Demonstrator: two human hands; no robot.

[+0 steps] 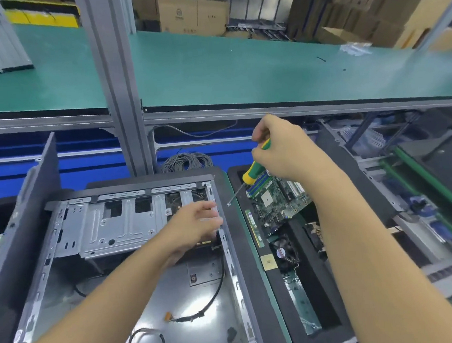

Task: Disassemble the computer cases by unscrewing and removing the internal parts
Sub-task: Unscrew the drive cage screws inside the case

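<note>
The left grip (194,225) lies released, its blurred fingers nearly straight against the right wall of the computer case (233,265), and its palm hides the corner of the drive cage (110,229) beneath it. The case lies open on its side on the table, in front of the person. It is a grey sheet-metal shell with stamped slots, and loose black cables (215,294) trail over its glossy floor. The frame's lower edge cuts off its near end. The right grip (280,150) is clenched round the yellow-and-green handle of a screwdriver (254,170). The thin steel shaft slants down to the case's black outer edge. A green motherboard (278,202) rests in dark foam just beside the case, partly covered by the wrist.
</note>
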